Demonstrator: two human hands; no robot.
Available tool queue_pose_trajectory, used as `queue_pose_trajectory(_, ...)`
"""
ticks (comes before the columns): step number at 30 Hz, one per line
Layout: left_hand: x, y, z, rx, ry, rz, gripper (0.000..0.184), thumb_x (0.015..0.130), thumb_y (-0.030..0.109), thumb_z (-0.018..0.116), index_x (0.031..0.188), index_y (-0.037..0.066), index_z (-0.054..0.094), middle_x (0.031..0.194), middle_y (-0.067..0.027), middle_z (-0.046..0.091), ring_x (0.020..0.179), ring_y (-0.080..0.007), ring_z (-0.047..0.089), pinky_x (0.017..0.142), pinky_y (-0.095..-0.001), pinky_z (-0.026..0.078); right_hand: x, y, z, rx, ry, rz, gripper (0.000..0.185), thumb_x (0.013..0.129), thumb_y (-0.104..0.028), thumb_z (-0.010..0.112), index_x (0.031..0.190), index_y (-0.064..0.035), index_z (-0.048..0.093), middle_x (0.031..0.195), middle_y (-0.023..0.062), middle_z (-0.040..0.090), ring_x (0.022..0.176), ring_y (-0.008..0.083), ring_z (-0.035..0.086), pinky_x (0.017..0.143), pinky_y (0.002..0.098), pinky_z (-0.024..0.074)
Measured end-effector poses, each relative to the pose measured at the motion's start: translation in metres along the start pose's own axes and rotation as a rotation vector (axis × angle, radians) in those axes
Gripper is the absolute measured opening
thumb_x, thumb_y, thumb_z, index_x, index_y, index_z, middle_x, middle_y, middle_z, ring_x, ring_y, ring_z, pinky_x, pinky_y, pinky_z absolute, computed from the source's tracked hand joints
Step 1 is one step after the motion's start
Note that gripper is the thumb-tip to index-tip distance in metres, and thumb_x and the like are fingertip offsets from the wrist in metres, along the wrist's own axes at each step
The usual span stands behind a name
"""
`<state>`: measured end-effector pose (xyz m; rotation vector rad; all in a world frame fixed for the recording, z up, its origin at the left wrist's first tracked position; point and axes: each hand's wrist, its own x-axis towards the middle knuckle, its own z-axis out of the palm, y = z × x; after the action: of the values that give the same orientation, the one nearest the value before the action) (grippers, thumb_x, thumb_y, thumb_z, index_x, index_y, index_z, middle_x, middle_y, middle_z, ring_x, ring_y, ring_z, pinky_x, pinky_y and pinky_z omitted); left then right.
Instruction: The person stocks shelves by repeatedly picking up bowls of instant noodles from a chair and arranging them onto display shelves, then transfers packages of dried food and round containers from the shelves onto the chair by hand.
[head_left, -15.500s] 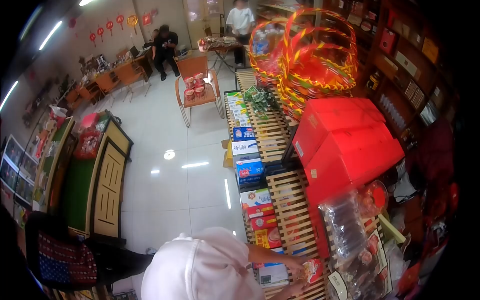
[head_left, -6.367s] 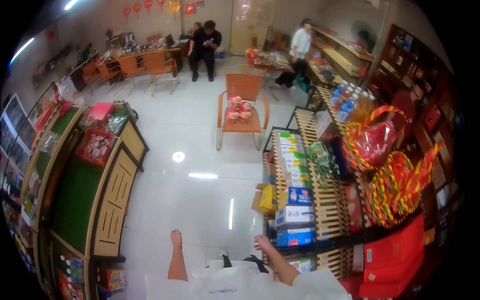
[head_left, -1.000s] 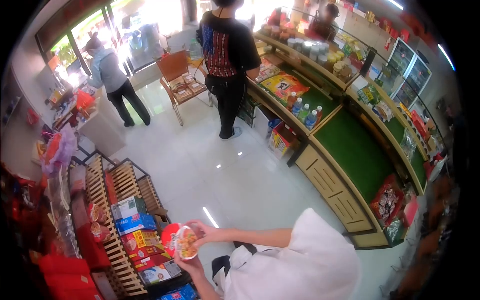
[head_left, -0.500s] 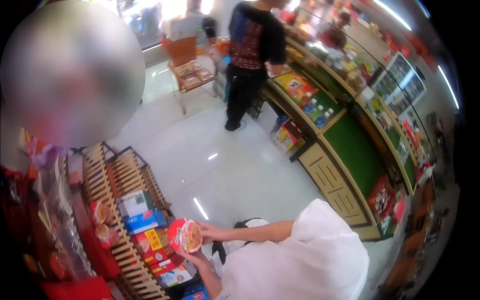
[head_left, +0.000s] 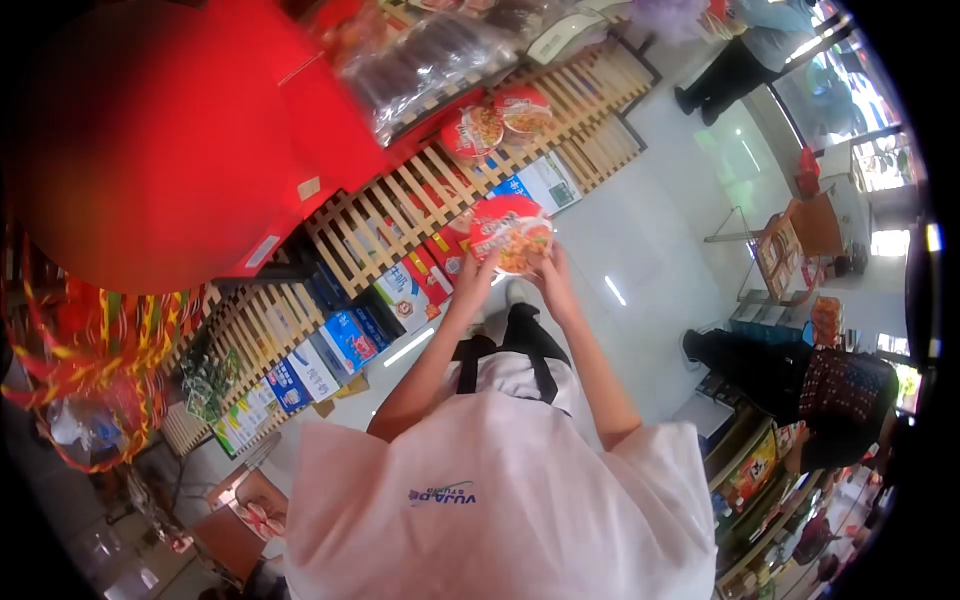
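Between the slatted wooden rack (head_left: 375, 235) and the pale tiled floor (head_left: 650, 240), a red-lidded instant-noodle cup (head_left: 512, 235) is held in front of the wearer's body, its printed lid facing the camera. Left hand (head_left: 478, 272) closes on the cup's lower left side and right hand (head_left: 552, 268) on its lower right; the grip of both is pressed inward, pinching the cup between them. Two similar noodle cups, a left one (head_left: 472, 132) and a right one (head_left: 524, 110), sit side by side on the rack, apart from the held cup. Below the slats stands a row of cartons, including a blue carton (head_left: 350, 340) and a white carton with blue lettering (head_left: 315, 372). Large red boxes (head_left: 335, 130) occupy the upper left, beside clear-wrapped packages (head_left: 435, 70). Red-and-yellow woven baskets (head_left: 110, 340) are at far left, partly blurred. At right, a person in a dark patterned top (head_left: 845, 390) stands well apart from the cup.
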<state>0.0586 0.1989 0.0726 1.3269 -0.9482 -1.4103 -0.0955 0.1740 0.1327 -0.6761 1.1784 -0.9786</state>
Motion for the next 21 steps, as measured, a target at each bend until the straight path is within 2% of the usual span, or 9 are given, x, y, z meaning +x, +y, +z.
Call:
queue_pose_trajectory(3,0.030,0.010,-0.016,-0.150,0.178,-0.138,0.038,0.088,0.025,0.053,0.120,0.005,0.045,0.101,-0.0066,0.055,0.086,-0.0138,0.056,0.070,-0.0281,0.048,0.060,0.023,0.002,-0.183,-0.247,0.012,0.036,0.087,-0.022,0.049,0.115,0.0001,0.051,0.108,0.0091,0.059,0.099,0.0190,0.057,0.085,0.0348,0.0454)
queue_pose_trajectory(4,0.043,0.009,-0.023,-0.122,0.192,-0.163,0.032,0.087,0.018,0.053,0.116,0.005,0.049,0.093,-0.0050,0.055,0.077,-0.0131,0.055,0.062,-0.0276,0.047,0.097,0.051,0.011,-0.098,-0.478,-0.284,0.028,0.088,-0.016,0.047,0.108,0.0000,0.056,0.102,0.0090,0.061,0.094,0.0195,0.058,0.084,0.0345,0.0464)
queue_pose_trajectory(5,0.060,-0.011,-0.029,-0.284,0.229,-0.078,0.025,0.084,0.011,0.052,0.108,0.004,0.053,0.078,-0.0022,0.054,0.062,-0.0128,0.052,0.051,-0.0281,0.045,0.139,0.085,0.009,-0.427,-0.455,-0.385,0.029,0.089,-0.016,0.046,0.112,-0.0012,0.055,0.108,0.0104,0.059,0.100,0.0216,0.056,0.090,0.0351,0.0435)
queue_pose_trajectory(9,0.036,0.052,-0.049,-0.240,0.354,0.031,0.045,0.084,0.014,0.049,0.125,-0.004,0.042,0.121,-0.0149,0.049,0.109,-0.0249,0.052,0.090,-0.0354,0.047,0.145,0.122,0.098,-0.660,-0.315,-0.238,0.056,0.087,-0.058,0.037,0.116,-0.0147,0.057,0.107,0.0178,0.061,0.101,0.0326,0.058,0.083,0.0416,0.0456)
queue_pose_trajectory(11,0.072,-0.011,-0.080,-0.193,0.481,0.091,0.043,0.082,0.016,0.055,0.119,-0.004,0.048,0.114,-0.0143,0.054,0.102,-0.0247,0.055,0.087,-0.0365,0.048,0.146,0.100,0.107,-0.818,-0.252,-0.017,0.061,0.084,-0.063,0.035,0.119,-0.0178,0.055,0.109,0.0178,0.060,0.098,0.0331,0.059,0.082,0.0416,0.0461)
queue_pose_trajectory(12,0.086,-0.011,-0.074,-0.110,0.513,0.070,0.041,0.083,0.016,0.055,0.118,-0.004,0.048,0.113,-0.0140,0.054,0.101,-0.0247,0.055,0.086,-0.0366,0.048,0.137,0.075,0.102,-0.763,-0.299,0.019,0.059,0.084,-0.060,0.040,0.123,-0.0167,0.052,0.110,0.0129,0.061,0.097,0.0301,0.059,0.082,0.0400,0.0465)
queue_pose_trajectory(14,0.119,-0.012,-0.059,0.002,0.558,0.043,0.038,0.084,0.016,0.053,0.117,-0.003,0.049,0.111,-0.0134,0.054,0.099,-0.0249,0.054,0.085,-0.0367,0.047,0.174,0.147,0.105,-0.343,-0.283,-0.284,0.072,0.082,-0.063,0.043,0.132,-0.0110,0.042,0.118,0.0206,0.055,0.102,0.0321,0.058,0.080,0.0411,0.0487)
queue_pose_trajectory(15,0.133,-0.016,-0.050,0.052,0.560,0.032,0.037,0.084,0.015,0.053,0.116,-0.003,0.049,0.110,-0.0131,0.054,0.098,-0.0249,0.054,0.085,-0.0367,0.047,0.150,0.101,0.096,-0.195,-0.255,0.018,0.058,0.086,-0.045,0.052,0.127,-0.0052,0.047,0.115,0.0142,0.057,0.094,0.0257,0.059,0.075,0.0381,0.0523)
queue_pose_trajectory(21,0.202,-0.019,-0.012,0.245,0.445,0.035,0.028,0.087,0.015,0.049,0.111,0.000,0.050,0.103,-0.0113,0.054,0.093,-0.0254,0.054,0.082,-0.0370,0.046,0.122,0.056,-0.016,0.113,-0.364,0.380,0.055,0.086,-0.040,0.051,0.128,-0.0053,0.045,0.112,0.0139,0.057,0.096,0.0259,0.060,0.068,0.0352,0.0553)
